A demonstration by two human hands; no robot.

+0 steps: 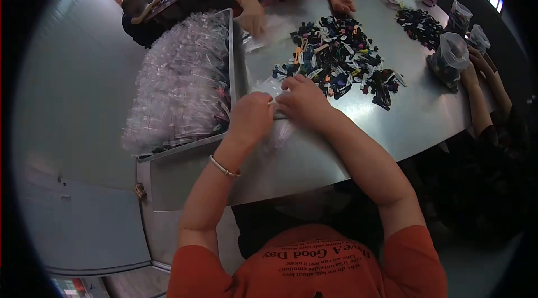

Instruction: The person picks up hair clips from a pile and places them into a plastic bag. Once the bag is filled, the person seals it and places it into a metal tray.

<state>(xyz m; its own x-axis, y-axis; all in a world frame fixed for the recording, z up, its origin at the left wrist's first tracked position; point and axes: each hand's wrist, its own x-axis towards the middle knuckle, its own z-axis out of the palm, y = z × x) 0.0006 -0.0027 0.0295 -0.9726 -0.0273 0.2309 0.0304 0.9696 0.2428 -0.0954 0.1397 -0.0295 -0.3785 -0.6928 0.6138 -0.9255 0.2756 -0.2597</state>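
Note:
My left hand (pixel 252 114) and my right hand (pixel 304 100) are close together at the near side of the metal table, fingers pinched on a clear plastic bag (pixel 283 131). The bag hangs below them, blurred and partly hidden by the fingers; its contents cannot be made out. Just beyond my hands more clear plastic (pixel 264 86) lies on the tabletop. A large loose pile of hair clips (pixel 336 54), mostly black and white with some orange, yellow and blue, spreads past my right hand.
Left of my hands, a grey tray (pixel 231 46) is heaped with filled clear bags (pixel 179 82). Opposite, a person's hand (pixel 253 19) moves over clear bags. At right, another person's hands (pixel 471 68) touch a bag of clips (pixel 448 61). A smaller clip pile (pixel 420 28) lies behind.

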